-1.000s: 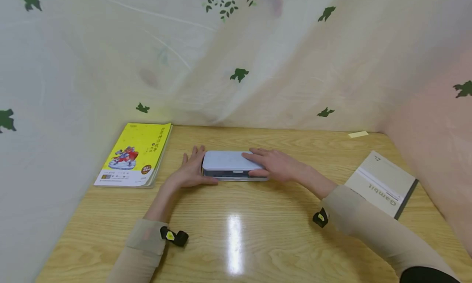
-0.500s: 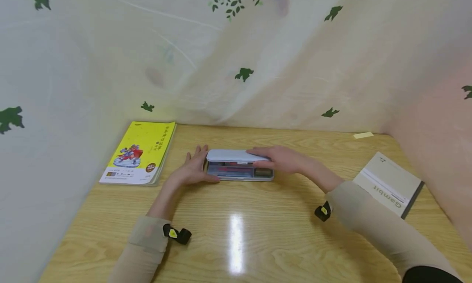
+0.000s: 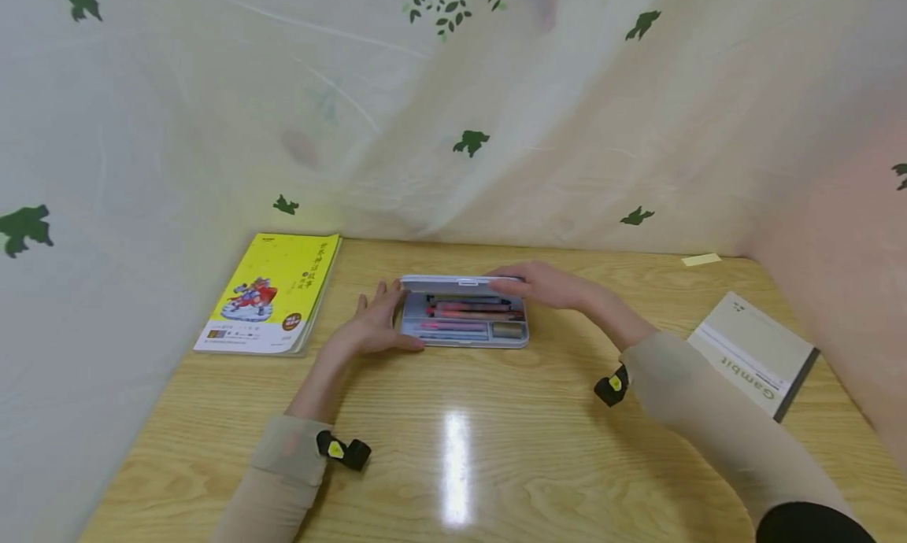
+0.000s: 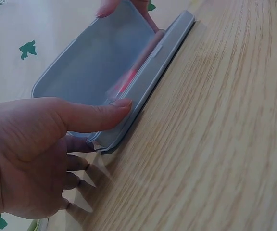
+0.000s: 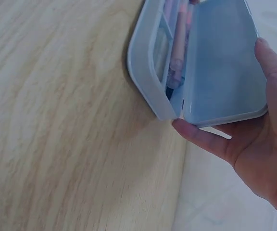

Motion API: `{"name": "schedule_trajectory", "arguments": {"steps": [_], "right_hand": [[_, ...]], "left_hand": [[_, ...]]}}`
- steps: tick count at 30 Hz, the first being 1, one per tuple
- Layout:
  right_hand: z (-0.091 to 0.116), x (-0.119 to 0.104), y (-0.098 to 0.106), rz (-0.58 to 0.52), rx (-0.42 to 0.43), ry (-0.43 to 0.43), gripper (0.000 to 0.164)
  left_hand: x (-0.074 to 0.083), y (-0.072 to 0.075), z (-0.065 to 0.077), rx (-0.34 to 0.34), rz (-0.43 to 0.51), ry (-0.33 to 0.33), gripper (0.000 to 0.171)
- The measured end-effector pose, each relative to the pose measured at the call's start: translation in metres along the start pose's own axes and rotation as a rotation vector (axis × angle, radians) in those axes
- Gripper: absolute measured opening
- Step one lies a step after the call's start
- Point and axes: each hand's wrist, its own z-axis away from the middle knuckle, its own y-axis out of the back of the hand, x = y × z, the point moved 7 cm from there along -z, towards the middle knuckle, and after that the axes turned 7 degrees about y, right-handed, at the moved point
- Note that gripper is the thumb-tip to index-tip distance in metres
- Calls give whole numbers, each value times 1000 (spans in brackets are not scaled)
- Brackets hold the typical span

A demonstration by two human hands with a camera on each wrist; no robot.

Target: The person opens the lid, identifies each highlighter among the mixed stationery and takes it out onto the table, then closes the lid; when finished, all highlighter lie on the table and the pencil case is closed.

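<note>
A pale blue pencil case point(image 3: 464, 343) lies on the wooden table, its lid point(image 3: 439, 286) hinged up at the back. Several pens point(image 3: 471, 313) in pink, red and dark tones rest inside, beside a brownish block point(image 3: 507, 330) in the front right compartment. My left hand point(image 3: 372, 328) holds the case's left end, the thumb over the front wall and the other fingers spread past the corner. At the lid's right end is my right hand point(image 3: 549, 286); in the right wrist view its thumb point(image 5: 268, 55) lies on the lid's edge, with another finger reaching down to the hinge corner.
A yellow book point(image 3: 272, 291) with a cartoon figure lies at the table's left. To the right, a grey notebook point(image 3: 751, 354) marked Gambit lies askew. A strip of pale tape point(image 3: 701, 260) sticks near the back edge, below a leaf-printed curtain point(image 3: 553, 165).
My right hand has swung the pencil case's lid up and back, and the pens inside have come into sight. The left hand has stayed at the case's left end.
</note>
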Motion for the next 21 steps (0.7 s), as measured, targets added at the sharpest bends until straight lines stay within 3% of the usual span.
{"name": "schedule_trajectory", "arguments": {"steps": [8,15,21], "right_hand": [[-8,11,10,-174,26,-40,49],[-11,29,16,-299,42,-126,63],[-15,39,19,-435,82,-126,60]], "left_hand": [[0,0,0,4,-4,-4,107],[0,0,0,-2,9,-13,105],[0,0,2,-3,12,-10,101]]}}
